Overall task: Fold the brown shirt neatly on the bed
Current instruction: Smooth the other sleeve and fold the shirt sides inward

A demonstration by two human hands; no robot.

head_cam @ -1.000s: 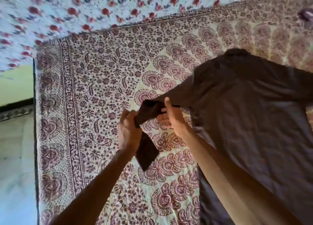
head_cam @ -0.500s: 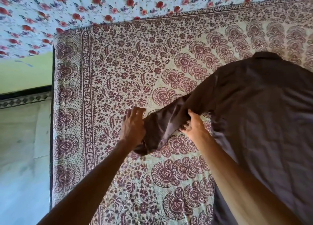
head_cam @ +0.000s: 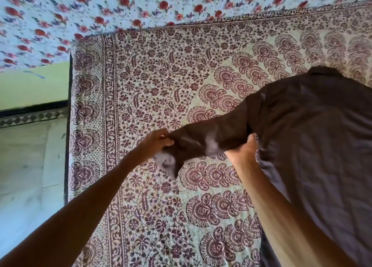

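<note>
**Head view.** The dark brown woven-cloth shirt (head_cam: 314,146) lies spread on the cream bed cover printed in maroon paisley (head_cam: 161,75). It fills the right of the frame, with its collar toward the far side. One sleeve (head_cam: 213,133) extends leftward from the body.

**Change noted.** A second ago this sleeve was bunched and doubled over between two hands held close together. Now the hands stand well apart, and the sleeve is drawn out nearly straight and appears to be raised slightly off the cover.

**Hands.**
- The left hand (head_cam: 158,144) grips the cuff end with its fingers curled over it (a paler face of the cloth droops below the grip).
- The right hand (head_cam: 244,151) grips the sleeve's lower edge near the armpit.

**Assessment.** The sleeve is untangled and under tension, ready to be laid flat or folded across the body. No fold appears to be made yet.

**Surroundings.** A white sheet with red flowers (head_cam: 120,5) lies beyond the cover.
</note>
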